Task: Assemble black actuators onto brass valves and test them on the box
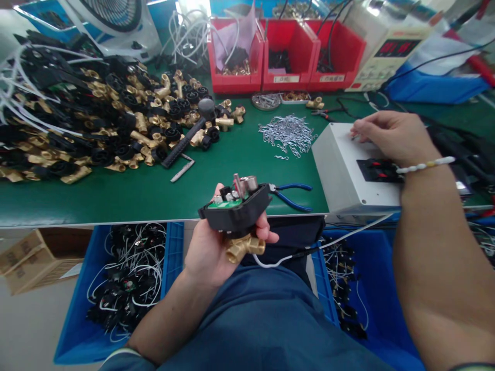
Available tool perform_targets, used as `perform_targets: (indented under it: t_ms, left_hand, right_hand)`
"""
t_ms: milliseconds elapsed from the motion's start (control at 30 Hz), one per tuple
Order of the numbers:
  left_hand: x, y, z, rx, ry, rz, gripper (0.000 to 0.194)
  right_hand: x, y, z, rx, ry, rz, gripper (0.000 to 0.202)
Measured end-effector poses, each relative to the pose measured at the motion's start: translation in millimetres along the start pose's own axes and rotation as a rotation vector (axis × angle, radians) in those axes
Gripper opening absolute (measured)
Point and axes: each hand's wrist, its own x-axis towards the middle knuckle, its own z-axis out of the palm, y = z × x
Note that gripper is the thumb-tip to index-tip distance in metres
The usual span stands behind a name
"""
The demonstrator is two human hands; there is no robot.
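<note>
In front of my body, my left hand point(211, 252) grips a valve assembly: a black housing point(235, 219) with an exposed green circuit board and a brass valve body point(243, 248) beneath. From it a white cable point(270, 265) runs right, towards the grey-white box point(348, 165). My right hand point(394, 134) rests over the top of that box, its fingertips pinched together at something small near the left edge, probably a switch or knob, mostly hidden. Just behind the black terminals point(379, 170) is where that hand sits. Blue-handled pliers point(294, 195) lie beside the housing.
Brass valves with black parts point(127, 123) heap on the left, with a hammer point(189, 134) and hex key point(183, 169) nearby. Metal clips point(288, 135) are piled mid-bench. Behind stand red bins point(236, 82) and a power supply point(386, 56). Blue crates point(175, 252) sit below the bench edge.
</note>
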Motion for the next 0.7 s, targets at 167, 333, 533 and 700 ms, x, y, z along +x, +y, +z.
perform_targets:
  t_ms: [167,333,533,700]
  left_hand:
    - [-2.3,0.0,-6.1,0.019,-0.069,-0.013,0.025]
    - [-3.1,1.9,-5.1,-0.044,-0.065,-0.078,0.038]
    - [-1.8,2.4,-2.1,-0.14,-0.063,-0.092,0.067]
    - [-2.2,-0.3,-4.6,-0.106,0.014,-0.062,0.052]
  right_hand:
    - [3.0,4.4,-0.7,0.035,-0.01,-0.055,0.013]
    - [1.2,-2.2,-0.7,-0.068,0.014,0.07,0.009]
    - [0.6,-2.8,-2.3,-0.1,0.015,0.068,0.015]
    - [1.9,2.4,-2.5,-0.097,0.01,0.039,0.029]
